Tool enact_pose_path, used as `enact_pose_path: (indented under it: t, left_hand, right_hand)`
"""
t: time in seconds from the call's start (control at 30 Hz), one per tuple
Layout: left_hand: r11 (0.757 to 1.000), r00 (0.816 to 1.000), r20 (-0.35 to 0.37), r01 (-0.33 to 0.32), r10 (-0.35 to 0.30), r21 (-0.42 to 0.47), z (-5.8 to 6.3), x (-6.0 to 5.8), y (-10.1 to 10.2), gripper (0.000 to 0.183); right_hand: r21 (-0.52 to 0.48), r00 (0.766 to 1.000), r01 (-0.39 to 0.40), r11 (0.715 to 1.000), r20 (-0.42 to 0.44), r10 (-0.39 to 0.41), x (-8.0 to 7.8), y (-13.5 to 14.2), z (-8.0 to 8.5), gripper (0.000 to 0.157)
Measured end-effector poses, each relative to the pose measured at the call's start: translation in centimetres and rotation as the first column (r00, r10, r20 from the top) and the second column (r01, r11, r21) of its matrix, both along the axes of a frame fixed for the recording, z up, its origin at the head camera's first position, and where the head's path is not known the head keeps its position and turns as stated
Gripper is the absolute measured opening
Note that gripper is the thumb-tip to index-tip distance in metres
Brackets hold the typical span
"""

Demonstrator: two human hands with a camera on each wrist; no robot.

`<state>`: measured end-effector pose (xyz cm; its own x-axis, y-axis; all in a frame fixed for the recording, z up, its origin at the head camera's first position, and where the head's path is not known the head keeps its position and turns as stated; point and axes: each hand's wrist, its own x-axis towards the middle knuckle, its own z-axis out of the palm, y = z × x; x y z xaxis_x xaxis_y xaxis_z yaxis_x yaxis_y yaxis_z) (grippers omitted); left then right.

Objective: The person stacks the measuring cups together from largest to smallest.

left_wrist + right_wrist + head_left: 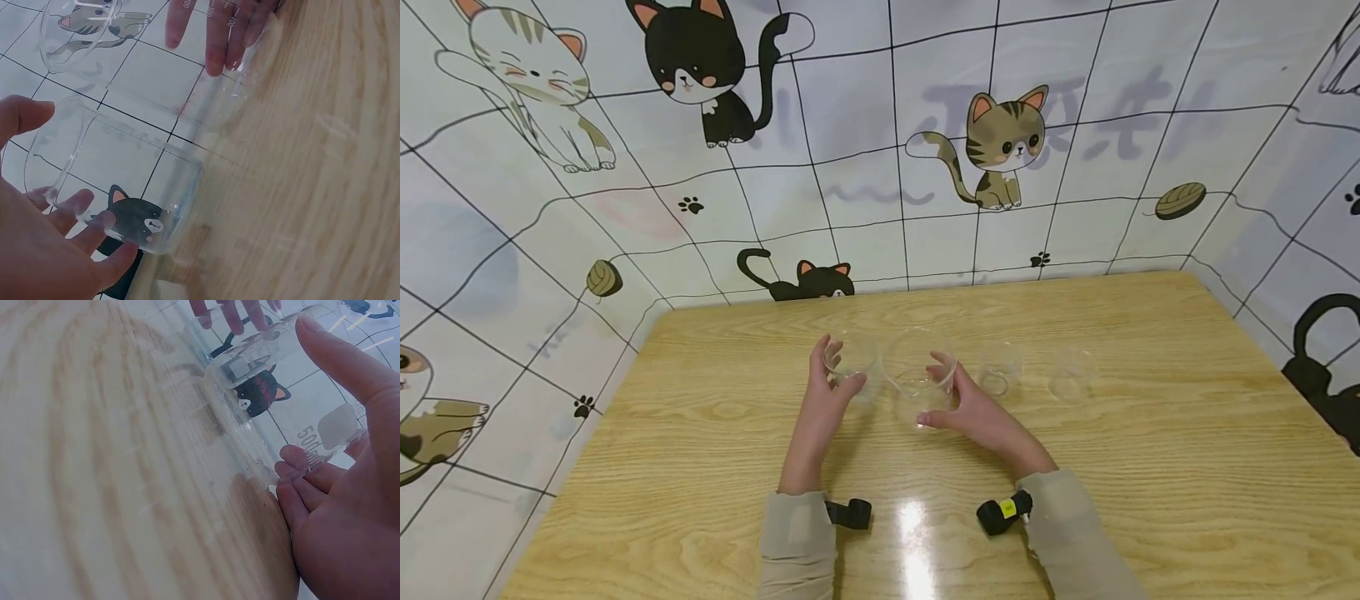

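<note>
In the head view my left hand point(823, 396) curls around a clear glass beaker point(852, 357), thumb on the near side and fingers on the far side. The left wrist view shows this beaker point(128, 156) with printed graduation marks, thumb by its rim. Just right of it stands a larger glass beaker point(917, 360), gripped by my right hand point(981, 412) between thumb and fingers. A "500" marking shows on the larger beaker point(250, 434) in the right wrist view. Both beakers look upright and transparent, with no contents visible.
Two smaller clear glass vessels point(1002, 367) stand in a row to the right of my right hand, the farthest one point(1072, 377) faint against the wood. The wooden table point(715, 467) meets a cat-patterned backdrop point(865, 192) at its back and sides.
</note>
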<state>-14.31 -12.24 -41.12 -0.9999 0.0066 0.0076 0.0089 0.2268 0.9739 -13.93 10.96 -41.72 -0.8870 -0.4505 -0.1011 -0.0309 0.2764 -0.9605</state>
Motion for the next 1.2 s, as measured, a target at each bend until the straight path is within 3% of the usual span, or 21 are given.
enact_pose_path:
  t: [0.17, 0.23, 0.4, 0.7, 0.87, 1.1, 1.2]
  left_hand:
    - [1.0, 1.0, -0.019, 0.014, -0.014, 0.004, -0.4, -0.1, 0.1, 0.075]
    - [1.0, 0.999, -0.04, 0.018, -0.018, 0.004, -1.2, -0.4, -0.1, 0.076]
    - [1.0, 0.998, -0.05, 0.025, -0.024, 0.015, -1.1, -0.4, 0.1, 0.075]
    - [0.996, 0.996, 0.04, -0.083, 0.083, 0.012, -1.0, -0.5, 1.2, 0.091]
    - [0.99, 0.99, 0.005, -0.138, 0.138, 0.006, -1.4, -0.6, 1.6, 0.096]
    - [0.982, 0.981, -0.057, -0.187, 0.187, -0.005, -1.8, -0.8, 1.9, 0.093]
    - [0.982, 0.98, -0.057, -0.191, 0.19, -0.007, -1.8, -0.7, 1.9, 0.09]
  right_hand:
    - [-0.004, 1.0, -0.002, 1.0, -0.002, 0.002, -0.1, 0.2, -0.3, 0.088]
    - [-0.001, 1.0, -0.004, 1.0, -0.004, 0.004, -0.1, 0.2, -0.2, 0.088]
    - [0.007, 1.0, -0.005, 1.0, -0.011, 0.006, -0.1, 0.2, -0.2, 0.088]
    - [0.029, 1.0, 0.007, 1.0, -0.019, -0.006, 0.0, 0.1, -0.1, 0.089]
    - [0.026, 0.999, 0.002, 1.0, -0.033, -0.001, -0.1, 0.1, -0.4, 0.089]
    - [0.036, 0.998, 0.039, 0.999, -0.041, -0.037, -1.2, 0.2, -3.2, 0.086]
    - [0.045, 0.998, 0.04, 0.998, -0.054, -0.038, -1.2, 0.2, -3.4, 0.085]
